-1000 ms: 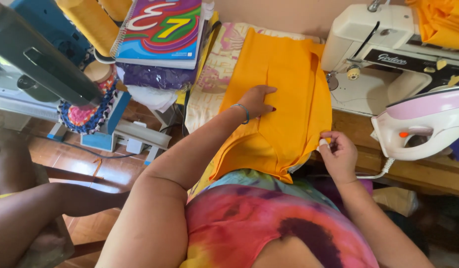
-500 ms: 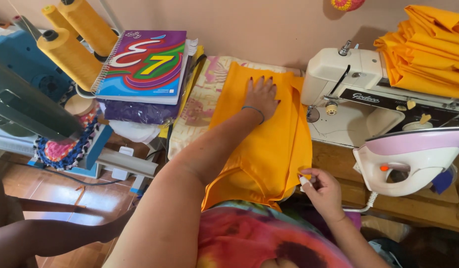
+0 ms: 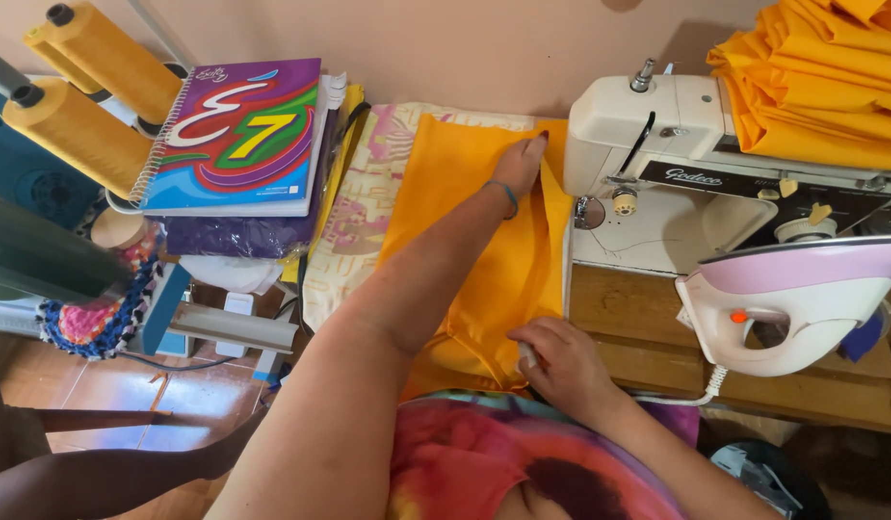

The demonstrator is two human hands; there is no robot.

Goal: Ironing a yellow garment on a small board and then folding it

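my left hand [image 3: 519, 166] — fingers flat, pressing the orange fabric [image 3: 484, 241] | my right hand [image 3: 559, 364] — fingers curled, pinching its near edge

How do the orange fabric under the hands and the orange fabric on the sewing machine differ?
The orange fabric piece lies spread flat, pressed by the left hand and right hand; the folded orange stack sits piled, untouched, atop the sewing machine. Both share the same orange colour.

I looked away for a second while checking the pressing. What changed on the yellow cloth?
The left hand slid up the flat yellow cloth piece to its far end; the right hand moved inward along the near edge. The white-and-pink iron stayed parked.
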